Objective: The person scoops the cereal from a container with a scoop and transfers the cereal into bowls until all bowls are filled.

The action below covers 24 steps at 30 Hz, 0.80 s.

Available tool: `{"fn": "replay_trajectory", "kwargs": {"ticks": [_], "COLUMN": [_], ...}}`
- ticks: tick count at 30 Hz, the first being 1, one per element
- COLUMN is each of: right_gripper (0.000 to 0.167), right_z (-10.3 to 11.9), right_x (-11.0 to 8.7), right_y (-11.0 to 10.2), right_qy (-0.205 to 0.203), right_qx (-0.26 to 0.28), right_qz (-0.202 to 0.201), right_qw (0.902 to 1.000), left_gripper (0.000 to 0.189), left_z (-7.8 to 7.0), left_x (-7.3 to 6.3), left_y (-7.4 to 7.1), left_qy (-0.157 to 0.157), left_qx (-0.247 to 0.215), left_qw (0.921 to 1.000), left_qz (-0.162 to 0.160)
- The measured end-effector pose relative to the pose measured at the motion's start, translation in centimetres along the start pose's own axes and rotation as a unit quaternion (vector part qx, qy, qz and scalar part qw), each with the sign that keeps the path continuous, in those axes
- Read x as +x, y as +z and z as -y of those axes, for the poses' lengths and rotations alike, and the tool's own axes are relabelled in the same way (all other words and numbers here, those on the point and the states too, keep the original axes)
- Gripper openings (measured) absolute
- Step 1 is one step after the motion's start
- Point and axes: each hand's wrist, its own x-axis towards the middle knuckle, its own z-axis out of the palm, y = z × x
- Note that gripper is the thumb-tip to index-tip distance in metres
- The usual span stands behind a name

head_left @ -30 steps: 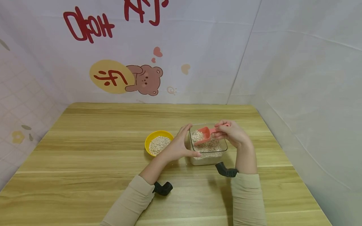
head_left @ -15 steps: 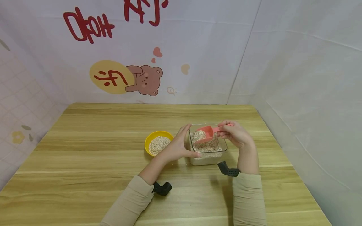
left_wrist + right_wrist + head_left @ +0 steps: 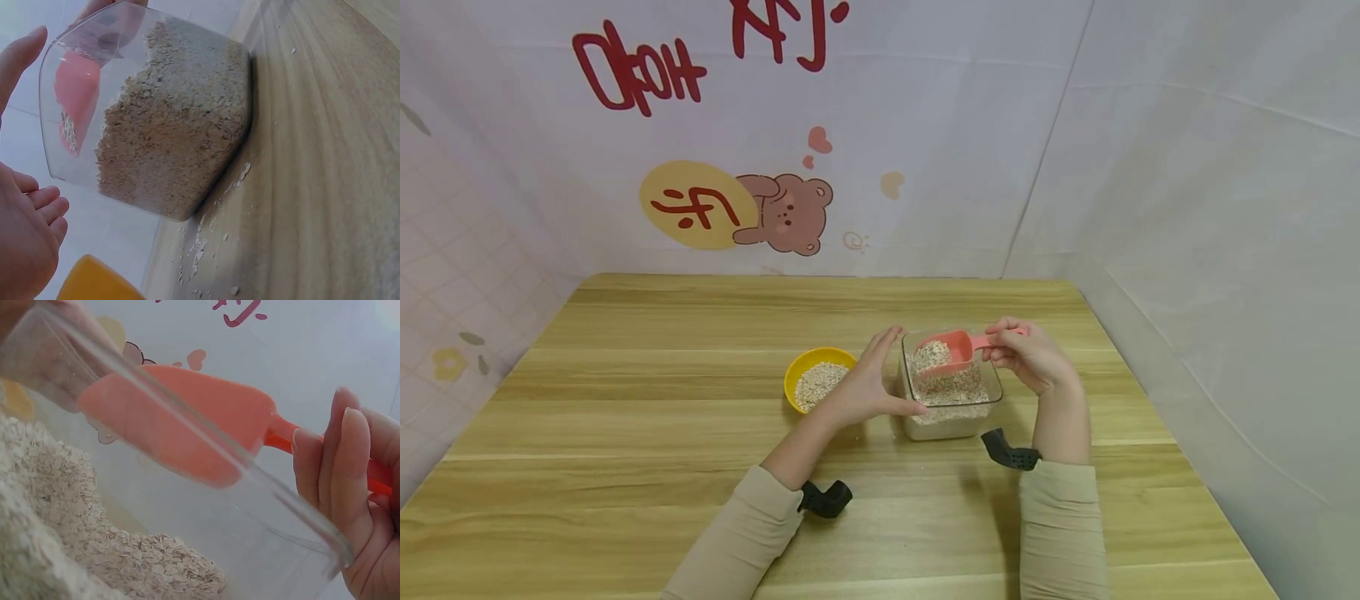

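My right hand [image 3: 1033,354] pinches the handle of a pink scoop [image 3: 958,348], which carries rolled oats and is held inside the top of a clear glass container [image 3: 951,425]. In the right wrist view the scoop [image 3: 187,425] shows above the heap of oats [image 3: 56,506], seen through the glass wall. Beside the container's left side, my left hand [image 3: 861,392] is spread, thumb toward the near corner. The left wrist view shows its fingers [image 3: 47,203] straight and a small gap from the glass. A yellow bowl [image 3: 797,367] of oats lies partly behind this hand.
Loose oat flakes [image 3: 199,250] are scattered on the wooden table [image 3: 647,417] near the container's base. A white printed curtain [image 3: 955,125] stands behind the table, and another white sheet [image 3: 1225,250] runs along its right side.
My right hand has lifted the scoop slightly and moved it right, up from the oats. My left hand has shifted a little to the left, away from the container.
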Motion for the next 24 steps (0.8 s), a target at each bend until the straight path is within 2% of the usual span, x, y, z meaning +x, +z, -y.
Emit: {"fn": "replay_trajectory", "kwargs": {"ticks": [10, 24], "right_gripper": [0.03, 0.03], "right_z": [0.4, 0.7], "right_x": [-0.1, 0.0], "right_y": [0.2, 1.3], "right_qy": [-0.009, -0.026], "right_qx": [0.018, 0.047], "right_qz": [0.013, -0.015], "right_qw": [0.9997, 0.9985], "left_gripper": [0.122, 0.12], "left_z": [-0.5, -0.3], "left_x": [-0.3, -1.2], "left_y": [-0.7, -2.2], "left_qy": [-0.002, 0.004], "left_qx": [0.003, 0.021], "left_qw": [0.9999, 0.9994], "left_qz": [-0.012, -0.027]}}
